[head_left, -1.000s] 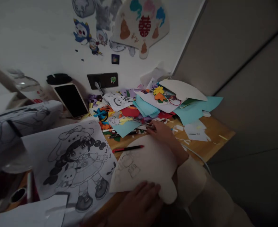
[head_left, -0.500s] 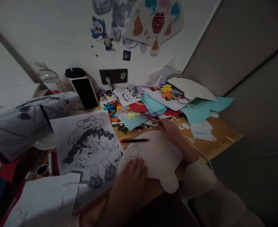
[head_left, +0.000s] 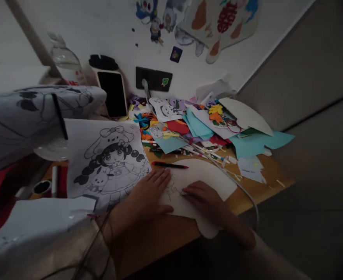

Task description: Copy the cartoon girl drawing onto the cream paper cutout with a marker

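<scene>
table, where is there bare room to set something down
Bare wood shows along the near edge of the table, bordered by the left hand and pale board; a smaller patch lies at the right corner, beside white paper. Coloured paper crowds the back; a drawing crowds the left.

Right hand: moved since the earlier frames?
Yes: the right hand has moved away from the wall socket, toward the person, over the white card.

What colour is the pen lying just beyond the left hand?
The pen is mostly black with red ends; head view shows it best.
</scene>
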Motion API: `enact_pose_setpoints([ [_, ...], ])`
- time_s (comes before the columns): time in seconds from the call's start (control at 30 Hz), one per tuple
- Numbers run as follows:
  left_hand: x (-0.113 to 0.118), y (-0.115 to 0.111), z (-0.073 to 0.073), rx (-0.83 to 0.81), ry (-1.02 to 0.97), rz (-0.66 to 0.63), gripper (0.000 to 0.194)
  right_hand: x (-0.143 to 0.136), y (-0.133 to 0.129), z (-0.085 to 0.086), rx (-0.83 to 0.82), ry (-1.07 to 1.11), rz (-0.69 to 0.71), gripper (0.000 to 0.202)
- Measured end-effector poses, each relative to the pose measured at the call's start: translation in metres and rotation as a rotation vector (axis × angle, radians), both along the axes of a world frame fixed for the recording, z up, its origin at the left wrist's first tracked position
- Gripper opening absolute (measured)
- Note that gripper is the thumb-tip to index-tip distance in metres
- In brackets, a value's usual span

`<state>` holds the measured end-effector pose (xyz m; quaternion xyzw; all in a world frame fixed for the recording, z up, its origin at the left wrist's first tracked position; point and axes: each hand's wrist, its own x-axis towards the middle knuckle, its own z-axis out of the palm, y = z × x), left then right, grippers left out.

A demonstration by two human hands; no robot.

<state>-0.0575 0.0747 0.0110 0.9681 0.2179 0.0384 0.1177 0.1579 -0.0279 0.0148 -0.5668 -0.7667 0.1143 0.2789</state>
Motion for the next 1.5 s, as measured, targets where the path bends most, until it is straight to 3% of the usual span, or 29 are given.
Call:
enact_pose_setpoints([
  [0.23,-0.002,0.004,-0.007,-0.054,-0.057,0.015,0.1,-0.004,0.007,0.006,0.008,-0.194,0.154,0.017],
  [0.5,-0.001,0.001,-0.009,-0.053,-0.083,0.031,0.1,-0.002,0.011,0.008,0.049,-0.291,0.236,0.022],
  [1.07,0.0,0.002,-0.005,-0.094,-0.034,0.032,0.102,0.003,0.015,0.009,0.032,-0.288,0.278,0.025],
  [1.5,0.0,0.001,-0.006,-0.093,-0.052,0.04,0.103,0.003,0.018,0.012,0.094,-0.315,0.395,0.021],
])
